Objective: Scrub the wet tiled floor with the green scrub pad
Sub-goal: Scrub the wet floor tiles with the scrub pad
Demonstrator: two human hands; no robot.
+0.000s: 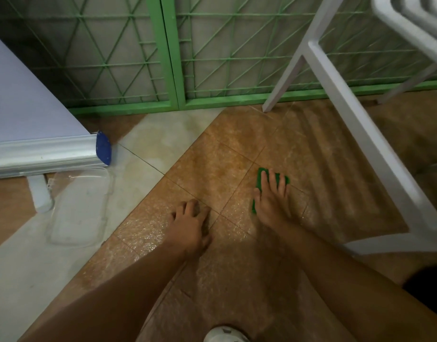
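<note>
Right hand flat, fingers straight, pressing green scrub pad onto wet tiled floor; left hand propped on curled fingertips, gripping nothing; keep pressure even, overlap strokes across grout lines.

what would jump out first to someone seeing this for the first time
The bright green scrub pad stands out, pressed flat under the right hand on the wet brown tiled floor, right of centre. The left hand rests on the tiles beside it, fingers curled, holding nothing. Behind runs a green lattice gate, with a white plastic chair at right.
</note>
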